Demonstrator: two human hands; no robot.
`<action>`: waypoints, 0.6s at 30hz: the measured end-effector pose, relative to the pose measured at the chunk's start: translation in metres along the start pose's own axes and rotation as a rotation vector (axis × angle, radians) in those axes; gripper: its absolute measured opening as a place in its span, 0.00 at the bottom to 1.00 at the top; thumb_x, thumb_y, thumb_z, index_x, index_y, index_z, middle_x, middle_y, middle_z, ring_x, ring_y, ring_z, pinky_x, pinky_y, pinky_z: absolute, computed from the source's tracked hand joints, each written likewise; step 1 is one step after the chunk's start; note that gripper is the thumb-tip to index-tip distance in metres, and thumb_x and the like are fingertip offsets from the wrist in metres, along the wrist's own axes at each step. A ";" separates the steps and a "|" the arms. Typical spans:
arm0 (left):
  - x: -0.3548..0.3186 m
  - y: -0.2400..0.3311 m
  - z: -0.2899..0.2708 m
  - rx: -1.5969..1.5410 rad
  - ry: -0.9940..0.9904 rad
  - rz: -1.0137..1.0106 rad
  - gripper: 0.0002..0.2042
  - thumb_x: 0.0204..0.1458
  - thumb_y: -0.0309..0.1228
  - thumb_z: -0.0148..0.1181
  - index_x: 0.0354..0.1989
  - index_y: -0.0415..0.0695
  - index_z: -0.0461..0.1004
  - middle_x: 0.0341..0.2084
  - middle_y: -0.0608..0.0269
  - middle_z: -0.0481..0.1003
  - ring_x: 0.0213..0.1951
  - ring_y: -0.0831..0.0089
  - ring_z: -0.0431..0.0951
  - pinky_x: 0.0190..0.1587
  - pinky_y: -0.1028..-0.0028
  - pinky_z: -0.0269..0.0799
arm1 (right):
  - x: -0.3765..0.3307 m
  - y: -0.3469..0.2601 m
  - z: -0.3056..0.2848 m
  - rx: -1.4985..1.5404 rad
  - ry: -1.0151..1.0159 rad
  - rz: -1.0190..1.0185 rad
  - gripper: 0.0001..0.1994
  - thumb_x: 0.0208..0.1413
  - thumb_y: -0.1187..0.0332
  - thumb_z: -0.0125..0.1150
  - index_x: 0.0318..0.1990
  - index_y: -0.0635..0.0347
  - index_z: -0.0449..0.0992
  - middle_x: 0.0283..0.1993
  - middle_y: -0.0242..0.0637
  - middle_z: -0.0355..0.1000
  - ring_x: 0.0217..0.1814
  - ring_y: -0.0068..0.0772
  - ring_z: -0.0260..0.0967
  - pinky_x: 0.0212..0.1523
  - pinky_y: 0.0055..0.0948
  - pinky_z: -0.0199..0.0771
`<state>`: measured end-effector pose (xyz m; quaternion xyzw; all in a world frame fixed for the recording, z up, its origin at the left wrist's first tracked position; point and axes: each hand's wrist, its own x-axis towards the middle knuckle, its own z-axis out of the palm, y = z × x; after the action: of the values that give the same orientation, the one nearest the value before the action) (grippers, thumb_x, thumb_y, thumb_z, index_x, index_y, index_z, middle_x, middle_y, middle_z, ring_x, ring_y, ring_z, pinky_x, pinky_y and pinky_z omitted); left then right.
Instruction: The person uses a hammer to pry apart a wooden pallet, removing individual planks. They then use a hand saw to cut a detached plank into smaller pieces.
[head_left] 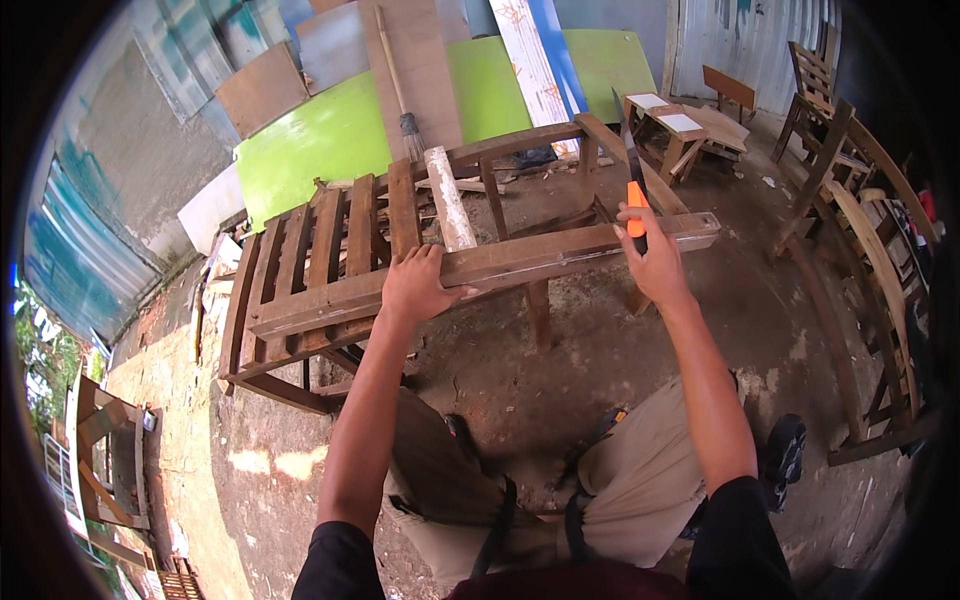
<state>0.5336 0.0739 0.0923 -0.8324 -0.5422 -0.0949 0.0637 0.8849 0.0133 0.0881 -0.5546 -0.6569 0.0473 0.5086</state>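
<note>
A long brown wooden beam lies across a slatted wooden bench frame in front of me. Pressed on the beam's top and near side is my left hand, fingers over it and thumb toward the right. My right hand grips the orange and black handle of a handsaw near the beam's right part. The saw's dark blade points up and away, seen nearly edge-on. Whether its teeth touch the wood I cannot tell. Beyond my left hand, a white-stained board rests across the frame beside the brown slats.
Behind the bench, a broom leans with boards and a lime-green panel. Wooden chair frames crowd the right side. A small wooden table stands at the far right. At the lower left is another wooden piece.
</note>
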 end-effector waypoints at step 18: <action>0.053 0.037 0.023 -0.060 0.070 0.029 0.43 0.40 0.66 0.67 0.53 0.39 0.72 0.48 0.51 0.78 0.56 0.54 0.75 0.62 0.54 0.64 | -0.038 -0.056 -0.025 0.607 0.112 0.200 0.30 0.67 0.68 0.57 0.71 0.62 0.52 0.45 0.34 0.67 0.36 0.20 0.68 0.39 0.23 0.73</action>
<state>0.5901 0.1110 0.0814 -0.8379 -0.5245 -0.1391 0.0590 0.8593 -0.0504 0.1116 -0.4412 -0.5260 0.2600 0.6790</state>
